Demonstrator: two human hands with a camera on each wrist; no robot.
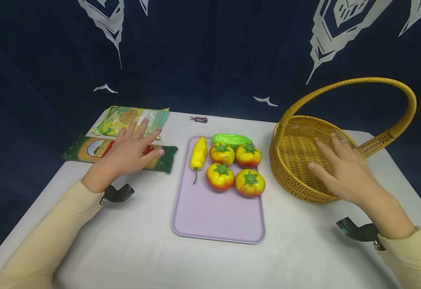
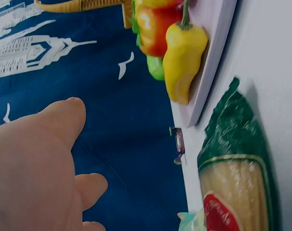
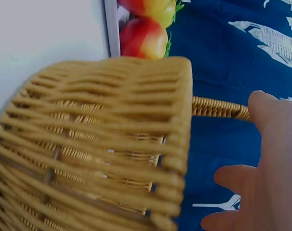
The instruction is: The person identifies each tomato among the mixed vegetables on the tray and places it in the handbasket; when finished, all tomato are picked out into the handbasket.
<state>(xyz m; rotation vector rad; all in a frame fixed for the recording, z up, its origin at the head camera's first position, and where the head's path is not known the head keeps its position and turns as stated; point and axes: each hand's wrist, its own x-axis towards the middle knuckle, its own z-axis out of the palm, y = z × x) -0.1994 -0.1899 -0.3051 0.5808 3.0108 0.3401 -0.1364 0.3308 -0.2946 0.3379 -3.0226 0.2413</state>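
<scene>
My left hand (image 1: 129,150) is spread over a green-ended pack of spaghetti (image 1: 166,159), its fingers overlapping a yellow-green food bag (image 1: 113,120) behind. In the left wrist view that hand (image 2: 37,168) holds nothing. On the other side, my right hand (image 1: 347,172) extends its fingers over the opening of a wicker basket (image 1: 286,180) with a tall arched handle (image 1: 362,81). The right wrist view has this hand (image 3: 276,178) beside the basket's rim (image 3: 177,130), fingers free. Between the hands lies a lilac tray (image 1: 217,218) carrying several red-yellow tomatoes (image 1: 220,176).
Also on the tray are a yellow pepper (image 1: 198,154) and a bright green vegetable (image 1: 232,139) at its far edge. A small purple wrapped candy (image 1: 199,119) lies near the back of the white table (image 1: 142,249). A dark blue patterned curtain (image 1: 196,56) hangs behind.
</scene>
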